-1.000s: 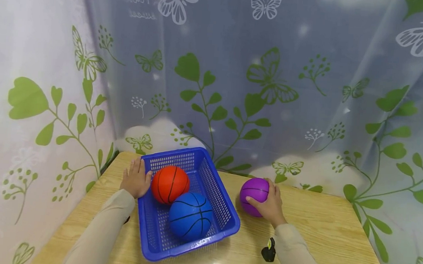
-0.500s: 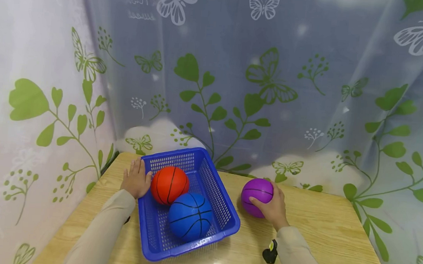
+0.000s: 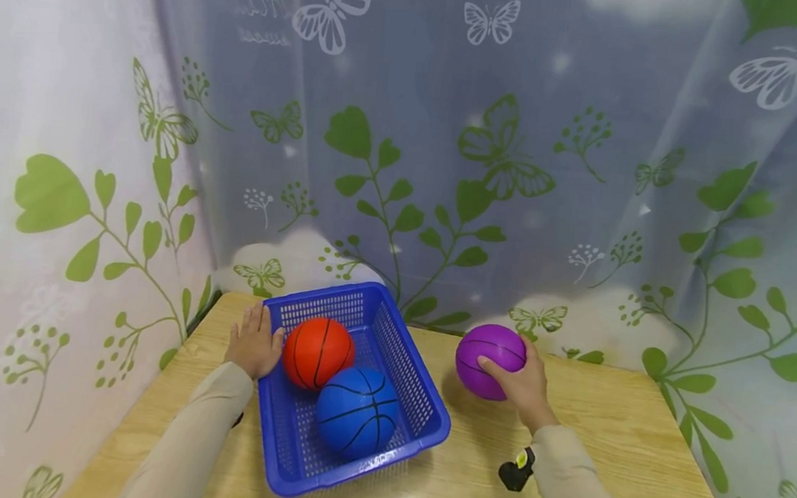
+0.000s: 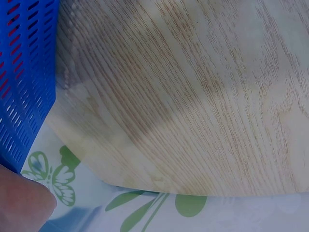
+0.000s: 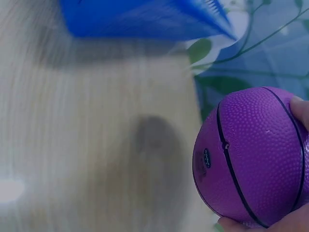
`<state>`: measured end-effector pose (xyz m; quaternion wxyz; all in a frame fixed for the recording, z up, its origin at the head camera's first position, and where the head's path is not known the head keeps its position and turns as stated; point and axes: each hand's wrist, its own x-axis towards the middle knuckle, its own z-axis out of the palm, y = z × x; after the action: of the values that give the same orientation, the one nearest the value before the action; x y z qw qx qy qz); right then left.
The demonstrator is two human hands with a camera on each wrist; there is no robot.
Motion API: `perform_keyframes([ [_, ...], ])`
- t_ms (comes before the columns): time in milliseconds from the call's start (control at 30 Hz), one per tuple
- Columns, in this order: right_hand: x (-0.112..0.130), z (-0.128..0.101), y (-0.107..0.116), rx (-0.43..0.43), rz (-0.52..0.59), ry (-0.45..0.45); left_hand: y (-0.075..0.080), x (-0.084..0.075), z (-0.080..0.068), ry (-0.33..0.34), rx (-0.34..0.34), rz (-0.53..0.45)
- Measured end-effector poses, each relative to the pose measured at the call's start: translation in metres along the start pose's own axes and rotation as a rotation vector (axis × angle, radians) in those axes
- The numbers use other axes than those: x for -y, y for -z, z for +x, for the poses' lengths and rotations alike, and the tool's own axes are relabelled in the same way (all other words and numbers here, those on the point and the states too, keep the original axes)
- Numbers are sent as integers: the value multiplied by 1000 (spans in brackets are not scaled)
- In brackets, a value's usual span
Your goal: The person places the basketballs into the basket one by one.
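Observation:
A purple toy basketball is gripped by my right hand, thumb on the near side and fingers round its right side. In the right wrist view the ball stands above the table, its shadow apart from it. My left hand lies with straight fingers against the left rim of a blue plastic basket. An orange-red ball and a blue ball rest inside that basket. The left wrist view catches the basket's perforated side and a bit of the hand.
The wooden table carries the basket left of centre. A curtain printed with leaves and butterflies hangs along the table's back edge and both sides. A small black object shows beside the right sleeve.
My right hand takes a fuller grip on the purple ball and has raised it off the table, slightly to the right. The left hand, basket and its two balls stay put.

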<state>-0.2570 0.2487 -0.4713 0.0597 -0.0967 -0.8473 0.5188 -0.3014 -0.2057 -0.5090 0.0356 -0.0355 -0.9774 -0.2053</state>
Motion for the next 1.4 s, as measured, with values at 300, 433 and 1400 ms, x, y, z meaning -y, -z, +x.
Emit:
perform_keyframes([
  [300,38,2,-11,40,105,43,-1,2,-1,4,-3,-12],
  [433,57,0,-22,65,125,74,0,1,-2,6,2,-11],
  [1400,94,-22,-130,144,106,240,3,-2,-2,3,8,-20],
])
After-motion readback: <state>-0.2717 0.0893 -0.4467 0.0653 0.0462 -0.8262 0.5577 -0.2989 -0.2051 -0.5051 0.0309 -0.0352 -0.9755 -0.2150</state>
